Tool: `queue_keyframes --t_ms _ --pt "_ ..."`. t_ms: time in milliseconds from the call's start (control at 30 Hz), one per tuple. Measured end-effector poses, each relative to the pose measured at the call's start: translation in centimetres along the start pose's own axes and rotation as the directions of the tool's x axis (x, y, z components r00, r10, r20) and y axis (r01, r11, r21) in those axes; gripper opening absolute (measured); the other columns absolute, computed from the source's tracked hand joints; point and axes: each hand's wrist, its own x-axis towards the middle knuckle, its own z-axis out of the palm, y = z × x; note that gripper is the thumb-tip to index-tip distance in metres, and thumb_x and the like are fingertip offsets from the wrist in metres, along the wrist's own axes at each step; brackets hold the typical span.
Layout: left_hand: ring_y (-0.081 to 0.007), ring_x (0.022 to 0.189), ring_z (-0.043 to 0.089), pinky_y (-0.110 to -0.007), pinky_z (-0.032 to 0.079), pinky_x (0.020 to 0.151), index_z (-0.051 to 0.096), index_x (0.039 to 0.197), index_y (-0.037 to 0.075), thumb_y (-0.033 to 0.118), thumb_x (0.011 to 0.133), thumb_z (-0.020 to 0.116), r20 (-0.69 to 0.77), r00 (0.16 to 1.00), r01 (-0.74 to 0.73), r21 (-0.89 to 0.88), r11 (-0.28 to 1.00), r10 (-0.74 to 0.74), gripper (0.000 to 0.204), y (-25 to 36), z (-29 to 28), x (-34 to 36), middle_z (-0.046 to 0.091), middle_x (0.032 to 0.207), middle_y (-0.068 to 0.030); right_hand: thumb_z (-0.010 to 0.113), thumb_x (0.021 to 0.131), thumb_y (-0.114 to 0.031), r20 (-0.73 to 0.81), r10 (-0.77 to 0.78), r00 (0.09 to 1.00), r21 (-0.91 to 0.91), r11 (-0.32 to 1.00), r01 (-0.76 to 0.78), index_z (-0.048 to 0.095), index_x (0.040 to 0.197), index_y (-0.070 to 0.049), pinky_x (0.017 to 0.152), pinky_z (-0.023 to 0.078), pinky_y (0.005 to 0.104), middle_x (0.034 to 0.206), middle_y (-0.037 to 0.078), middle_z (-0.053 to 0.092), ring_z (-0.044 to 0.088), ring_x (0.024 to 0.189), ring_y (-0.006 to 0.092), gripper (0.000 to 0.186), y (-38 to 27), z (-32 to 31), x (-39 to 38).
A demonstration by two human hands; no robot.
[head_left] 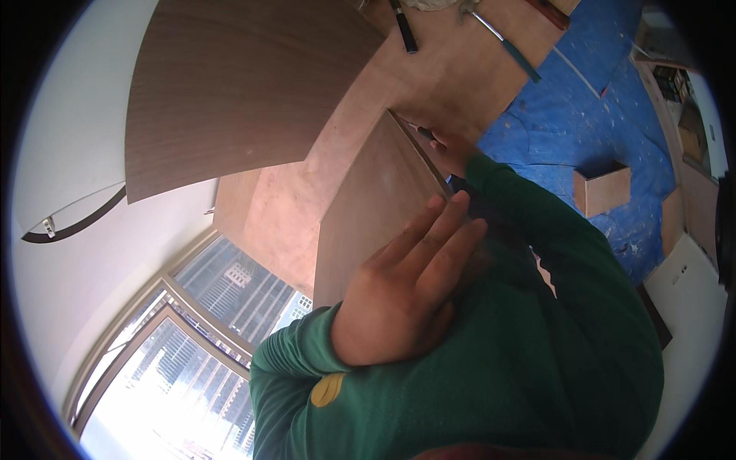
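Observation:
A wooden panel (pixel 368 207) stands in front of me, its narrow upper edge running from the far corner back toward my body. My left hand (pixel 414 276) lies by the near end of that edge, its fingers stretched out and nothing seen in its grasp. Farther off, just right of the panel's far corner, my right hand (pixel 454 151) is closed on a slim tool with a dark handle (pixel 423 133). The tool's thin tip points to the edge; whether it touches the wood I cannot tell.
A plywood surface (pixel 445 77) bears a green-handled hammer (pixel 502 44), a black-handled tool (pixel 404 27) and a red-brown item (pixel 549 12). A large brown board (pixel 245 84) rises at the left. Blue sheeting (pixel 529 146) lies at right under a small wooden box (pixel 603 190). A window (pixel 169 368) is lower left.

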Motion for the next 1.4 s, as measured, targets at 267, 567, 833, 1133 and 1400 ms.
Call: queue_keyframes --t_ms 267,567,833,1133,1400 --pt "-0.0473 0.133 0.059 -0.048 0.054 0.108 0.057 0.135 -0.004 -0.009 0.064 0.074 -0.002 1.000 0.019 0.021 1.000 -0.019 0.074 0.0 -0.1 0.3 0.057 0.145 -0.0314 0.052 0.106 -0.030 0.073 0.146 0.987 0.069 0.986 -0.151 0.057 0.143 -0.015 0.085 0.053 0.0530 0.104 0.028 0.071 0.069 0.099 0.0460 0.040 -2.6 -2.3 -0.9" --pt "-0.0471 0.130 0.061 -0.046 0.057 0.103 0.059 0.135 -0.002 0.001 0.075 0.074 -0.017 1.000 0.003 0.033 0.999 -0.002 0.062 -0.2 0.1 0.5 0.058 0.143 -0.0295 0.052 0.105 -0.029 -0.016 0.015 1.000 0.112 0.994 -0.014 0.058 0.139 -0.012 0.085 0.053 0.0538 0.100 0.028 0.071 0.069 0.097 0.0474 0.038 -3.0 -0.7 1.4" --pt "-0.0470 0.133 0.059 -0.049 0.054 0.109 0.056 0.136 -0.005 -0.006 0.067 0.079 -0.006 1.000 0.017 0.032 0.999 -0.017 0.072 0.3 0.3 0.5 0.056 0.145 -0.0319 0.052 0.105 -0.032 0.035 0.034 0.999 0.036 0.999 -0.035 0.060 0.139 -0.011 0.090 0.052 0.0534 0.107 0.028 0.071 0.068 0.101 0.0480 0.040 -1.2 0.5 3.7" --pt "-0.0475 0.130 0.061 -0.047 0.057 0.103 0.057 0.137 -0.001 0.000 0.070 0.075 -0.027 0.999 -0.020 0.042 0.999 0.021 0.069 -0.1 0.4 0.6 0.057 0.143 -0.0295 0.052 0.106 -0.031 -0.011 0.038 0.999 0.026 0.999 -0.038 0.059 0.141 -0.011 0.093 0.052 0.0510 0.111 0.027 0.071 0.069 0.105 0.0460 0.042 -0.1 1.5 3.5" --pt "-0.0483 0.131 0.060 -0.047 0.058 0.102 0.055 0.140 -0.002 -0.003 0.066 0.070 -0.036 0.998 -0.052 0.031 0.998 0.053 0.076 -0.7 0.2 0.3 0.055 0.146 -0.0310 0.052 0.104 -0.032 0.044 0.108 0.993 0.005 0.994 -0.108 0.059 0.138 -0.015 0.083 0.053 0.0544 0.098 0.026 0.072 0.070 0.095 0.0457 0.038 -1.8 -2.3 0.4"
